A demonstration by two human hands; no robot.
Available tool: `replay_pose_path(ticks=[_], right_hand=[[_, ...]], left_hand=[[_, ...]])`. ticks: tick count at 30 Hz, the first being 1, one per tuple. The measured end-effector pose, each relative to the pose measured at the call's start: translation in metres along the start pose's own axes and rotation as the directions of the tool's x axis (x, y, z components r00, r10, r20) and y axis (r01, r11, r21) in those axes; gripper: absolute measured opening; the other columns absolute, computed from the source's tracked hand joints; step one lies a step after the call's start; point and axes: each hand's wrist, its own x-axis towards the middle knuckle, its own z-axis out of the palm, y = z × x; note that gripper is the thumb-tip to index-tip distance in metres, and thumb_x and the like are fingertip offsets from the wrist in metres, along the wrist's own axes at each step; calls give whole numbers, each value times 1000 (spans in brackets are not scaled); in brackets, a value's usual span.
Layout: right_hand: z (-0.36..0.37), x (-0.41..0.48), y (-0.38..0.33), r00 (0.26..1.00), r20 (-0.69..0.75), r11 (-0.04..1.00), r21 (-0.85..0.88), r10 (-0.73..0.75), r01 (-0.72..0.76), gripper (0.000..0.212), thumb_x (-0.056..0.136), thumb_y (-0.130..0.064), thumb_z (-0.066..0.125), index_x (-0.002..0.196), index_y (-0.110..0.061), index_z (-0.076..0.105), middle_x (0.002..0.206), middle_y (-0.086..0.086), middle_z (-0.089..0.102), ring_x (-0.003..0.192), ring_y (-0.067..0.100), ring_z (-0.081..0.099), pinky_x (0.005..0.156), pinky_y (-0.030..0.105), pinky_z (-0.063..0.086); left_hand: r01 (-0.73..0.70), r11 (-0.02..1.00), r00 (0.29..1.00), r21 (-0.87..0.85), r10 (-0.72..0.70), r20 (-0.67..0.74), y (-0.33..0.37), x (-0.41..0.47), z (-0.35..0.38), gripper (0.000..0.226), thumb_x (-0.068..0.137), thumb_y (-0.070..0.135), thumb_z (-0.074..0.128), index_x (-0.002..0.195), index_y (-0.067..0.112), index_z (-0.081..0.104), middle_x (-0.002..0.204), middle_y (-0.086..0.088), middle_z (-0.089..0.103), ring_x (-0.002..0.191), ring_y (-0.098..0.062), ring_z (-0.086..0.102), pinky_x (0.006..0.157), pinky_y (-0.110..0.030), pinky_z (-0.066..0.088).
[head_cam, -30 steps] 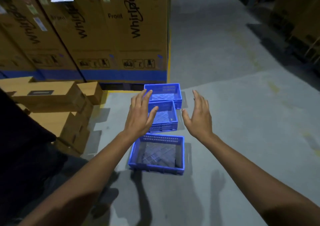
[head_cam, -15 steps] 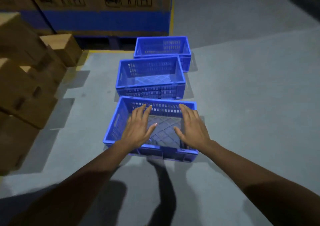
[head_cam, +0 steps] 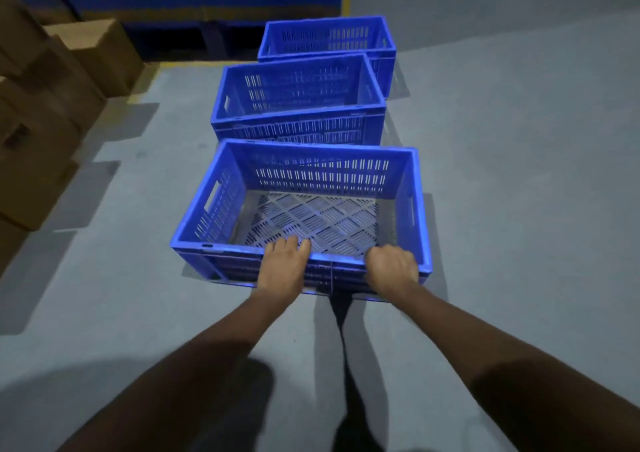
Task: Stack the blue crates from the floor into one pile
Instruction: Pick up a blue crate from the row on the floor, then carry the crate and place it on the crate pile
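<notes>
both arms reach down, left hand (head_cam: 281, 269) and right hand (head_cam: 391, 265) gripping the nearest crate's (head_cam: 221, 206) near rim.

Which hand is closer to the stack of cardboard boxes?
Left. The left hand grips the near crate on the cardboard boxes' side; the right hand grips it farther off.

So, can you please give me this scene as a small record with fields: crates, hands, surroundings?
crates: three blue, in a row on the floor
nearest crate: empty, held at its near rim
left hand: grips that rim
right hand: grips that rim
middle crate: behind it, untouched
far crate: last, untouched
left side: cardboard boxes
</notes>
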Motion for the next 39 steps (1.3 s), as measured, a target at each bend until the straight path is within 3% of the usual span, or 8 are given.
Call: replay_pose_path(ticks=[3,9,18,22,26,30,36,39], right_hand=[[-3,-8,-1,1000,12,1000,13,-10,9,26,87,-12,51,110,-13,64,114,11,68,107,32,64,87,39,49],[-26,-48,9,999,43,998,58,11,-13,24,86,-19,58,108,-16,65,113,11,68,107,32,64,85,38,50],[-301,-148,62,988,144,982,174,48,-73,31,74,-38,78,94,-19,64,108,9,69,102,30,66,78,35,49],[-471,-195,93,993,88,981,173,73,-88,37,72,-42,77,99,-21,64,110,8,67,104,30,64,79,35,49],[-644,-241,126,996,10,976,202,85,-86,38,73,-55,74,84,-24,54,105,9,67,103,31,63,77,36,46],[-788,-292,156,997,-49,976,215,52,-40,50,76,-64,68,94,-18,59,105,9,67,105,30,61,76,35,45],[-921,-357,184,981,-179,970,241,72,-27,58,72,-66,71,95,-13,63,90,5,66,87,26,63,66,30,38],[-951,-376,189,974,-208,959,281,90,-28,53,70,-62,76,90,-14,66,76,0,66,74,23,62,64,33,46]], left_hand=[[63,997,995,-39,-60,79,5,-1,-14,40,78,5,57,116,15,49,110,-10,58,105,-32,53,90,-42,38],[29,997,982,-78,-14,188,4,-12,-51,37,81,7,59,114,21,51,119,-7,57,117,-30,51,91,-42,36],[-159,980,952,-119,184,244,0,-11,-338,35,86,20,68,118,21,56,116,-8,62,110,-31,56,92,-43,39],[-188,968,963,-165,215,160,-8,-9,-518,35,85,17,65,118,22,55,118,-8,62,112,-31,56,93,-43,37],[-268,939,958,-213,283,39,-23,-2,-704,31,86,20,62,114,20,49,116,-9,61,111,-32,57,88,-42,37],[-409,896,910,-172,387,-150,-33,-6,-858,35,84,30,59,115,19,44,113,-11,61,108,-34,56,83,-43,39],[-552,831,723,68,517,-458,-37,-19,-998,38,88,42,56,110,12,54,100,-16,57,94,-38,54,78,-44,41],[-529,837,694,141,522,-495,-32,-23,-1032,39,89,47,54,110,14,53,102,-13,55,96,-34,51,76,-42,38]])
